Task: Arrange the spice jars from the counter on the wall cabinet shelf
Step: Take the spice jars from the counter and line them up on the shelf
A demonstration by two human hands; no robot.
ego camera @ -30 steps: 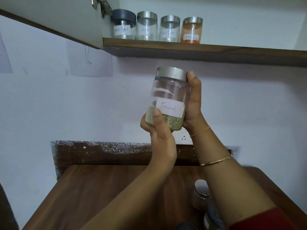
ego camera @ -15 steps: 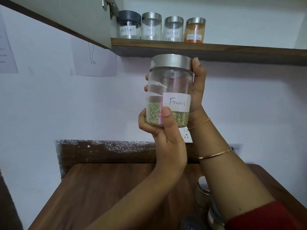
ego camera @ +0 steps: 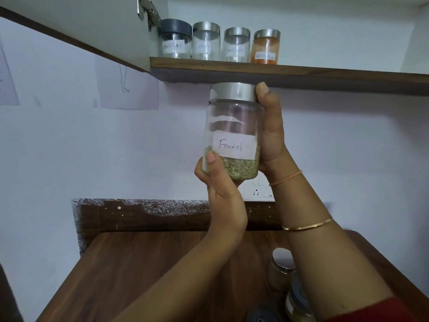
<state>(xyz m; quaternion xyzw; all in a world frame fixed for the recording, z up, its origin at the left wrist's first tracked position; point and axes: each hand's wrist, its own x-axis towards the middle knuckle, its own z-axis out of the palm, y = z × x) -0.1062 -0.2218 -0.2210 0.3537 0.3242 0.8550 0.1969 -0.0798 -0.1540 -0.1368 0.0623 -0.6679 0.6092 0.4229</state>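
fennel jar (ego camera: 232, 135) upright, just below shelf (ego camera: 301, 75) edge | left hand (ego camera: 222, 189) curls under base, right hand (ego camera: 271, 135) wraps side and lid | risk: lid may clip shelf edge, or jar may knock chilli jar (ego camera: 265, 46) on shelf

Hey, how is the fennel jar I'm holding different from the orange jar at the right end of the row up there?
The fennel jar is gripped by the left hand and right hand below the shelf; the orange jar stands on it. The fennel jar holds greenish seeds in its bottom part only; the orange jar is full nearly to its lid. Both are clear, silver-lidded, white-labelled.
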